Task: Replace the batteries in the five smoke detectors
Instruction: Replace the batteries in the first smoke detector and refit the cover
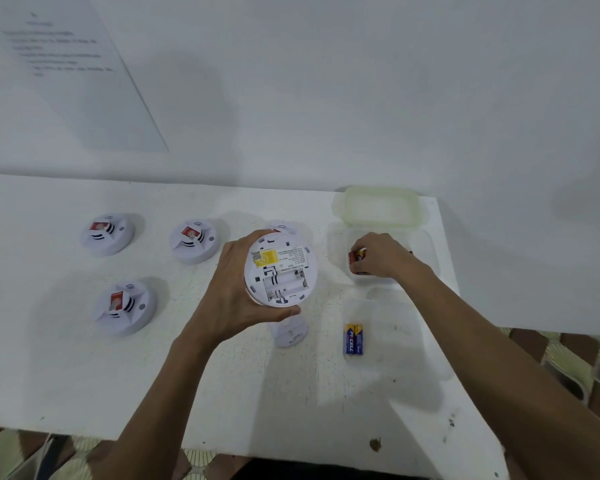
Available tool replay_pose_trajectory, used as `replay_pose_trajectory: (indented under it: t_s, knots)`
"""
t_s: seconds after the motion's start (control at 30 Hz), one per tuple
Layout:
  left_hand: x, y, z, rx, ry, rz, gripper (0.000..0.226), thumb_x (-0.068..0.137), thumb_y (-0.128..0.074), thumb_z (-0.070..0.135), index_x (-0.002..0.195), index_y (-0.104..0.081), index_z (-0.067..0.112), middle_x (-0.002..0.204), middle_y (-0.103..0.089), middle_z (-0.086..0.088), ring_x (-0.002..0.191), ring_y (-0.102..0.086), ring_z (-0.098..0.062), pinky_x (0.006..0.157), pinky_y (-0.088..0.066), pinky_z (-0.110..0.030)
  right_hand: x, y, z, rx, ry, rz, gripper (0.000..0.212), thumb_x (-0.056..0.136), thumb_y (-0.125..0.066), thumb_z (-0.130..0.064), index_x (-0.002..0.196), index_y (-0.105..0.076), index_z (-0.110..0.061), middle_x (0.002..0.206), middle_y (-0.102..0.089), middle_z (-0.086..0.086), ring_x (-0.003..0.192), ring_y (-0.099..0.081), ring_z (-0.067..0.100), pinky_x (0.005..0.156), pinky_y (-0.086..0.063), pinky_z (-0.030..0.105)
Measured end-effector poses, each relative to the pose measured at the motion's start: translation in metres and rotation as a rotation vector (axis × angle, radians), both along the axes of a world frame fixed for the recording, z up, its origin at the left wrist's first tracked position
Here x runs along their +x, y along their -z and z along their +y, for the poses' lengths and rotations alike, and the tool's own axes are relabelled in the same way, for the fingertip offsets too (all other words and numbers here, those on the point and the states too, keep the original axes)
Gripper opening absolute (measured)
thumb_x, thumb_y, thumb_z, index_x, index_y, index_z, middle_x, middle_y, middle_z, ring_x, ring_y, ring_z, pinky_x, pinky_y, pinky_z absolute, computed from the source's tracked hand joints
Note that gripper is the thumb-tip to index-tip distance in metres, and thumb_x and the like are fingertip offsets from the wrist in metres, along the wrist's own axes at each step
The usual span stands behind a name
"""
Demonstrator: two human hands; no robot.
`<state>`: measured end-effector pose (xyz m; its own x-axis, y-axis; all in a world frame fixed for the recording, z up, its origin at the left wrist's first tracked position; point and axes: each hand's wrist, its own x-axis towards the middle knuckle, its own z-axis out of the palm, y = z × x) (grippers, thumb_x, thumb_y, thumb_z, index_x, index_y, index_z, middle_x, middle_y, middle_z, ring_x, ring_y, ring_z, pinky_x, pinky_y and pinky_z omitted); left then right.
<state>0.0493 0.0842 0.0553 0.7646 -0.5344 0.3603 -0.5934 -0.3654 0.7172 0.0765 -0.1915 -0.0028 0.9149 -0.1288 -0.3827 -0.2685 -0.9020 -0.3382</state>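
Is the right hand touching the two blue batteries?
Apart. The head view shows the right hand pinching red batteries in the clear container, with a plain gap to the blue batteries.

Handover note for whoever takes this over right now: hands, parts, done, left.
Left hand holds the held detector back-up, battery bay open and empty.
Right hand is inside the clear box, gripping red batteries.
Back cover lies on the table; two blue batteries lie right of it.
Face-up: far-left detector, middle detector, near detector; a fourth detector sits partly hidden behind the held one.
Done: this unit opened.
Left: fit cells, close it, then the others; their state cannot be told.
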Motion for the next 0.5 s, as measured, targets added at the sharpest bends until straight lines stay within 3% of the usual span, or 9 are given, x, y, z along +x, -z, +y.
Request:
replay_pose_trajectory:
  t_s: [0.2, 0.3, 0.33, 0.43, 0.5]
  knots:
    - [0.005, 0.006, 0.002, 0.005, 0.005, 0.009, 0.076, 0.067, -0.058, 0.077, 0.133, -0.024, 0.059, 0.132, -0.034, 0.044, 0.122, -0.034, 0.018, 0.103, -0.023, -0.005, -0.004, -0.004, -0.003, 0.143, 0.013, -0.04, 0.024, 0.076, -0.073, -0.017, 0.096, -0.061, -0.021, 0.081, -0.064, -0.005, 0.072, -0.061, 0.016, 0.071, -0.056, 0.036]
    - [0.008, 0.008, 0.005, 0.016, 0.002, 0.006, 0.077, 0.067, -0.057, 0.079, 0.133, -0.023, 0.059, 0.132, -0.033, 0.044, 0.122, -0.034, 0.017, 0.104, -0.022, -0.006, -0.008, -0.002, -0.001, 0.173, 0.036, -0.119, 0.018, 0.082, -0.071, -0.017, 0.094, -0.059, -0.017, 0.082, -0.067, -0.003, 0.069, -0.062, 0.014, 0.054, -0.046, 0.023]
    - [0.009, 0.009, 0.006, 0.02, -0.002, 0.008, 0.078, 0.066, -0.057, 0.079, 0.133, -0.023, 0.059, 0.133, -0.032, 0.044, 0.122, -0.033, 0.017, 0.105, -0.022, -0.007, -0.01, -0.003, 0.0, 0.179, 0.051, -0.151, 0.016, 0.084, -0.07, -0.017, 0.094, -0.058, -0.016, 0.084, -0.068, -0.002, 0.07, -0.062, 0.014, 0.052, -0.044, 0.021]
    - [0.011, 0.013, 0.009, 0.021, -0.008, 0.018, 0.081, 0.064, -0.059, 0.078, 0.134, -0.023, 0.057, 0.133, -0.033, 0.043, 0.123, -0.034, 0.016, 0.106, -0.021, -0.008, -0.02, -0.015, 0.005, 0.251, 0.128, -0.274, 0.014, 0.084, -0.07, -0.016, 0.094, -0.06, -0.015, 0.084, -0.069, -0.002, 0.072, -0.065, 0.019, 0.06, -0.054, 0.028]
    - [0.011, 0.014, 0.011, 0.02, -0.012, 0.021, 0.082, 0.064, -0.06, 0.078, 0.134, -0.023, 0.056, 0.133, -0.033, 0.043, 0.123, -0.033, 0.016, 0.106, -0.021, -0.008, -0.031, -0.031, 0.01, 0.314, 0.2, -0.391, 0.013, 0.085, -0.069, -0.015, 0.094, -0.06, -0.016, 0.081, -0.068, -0.006, 0.069, -0.064, 0.016, 0.057, -0.053, 0.022]
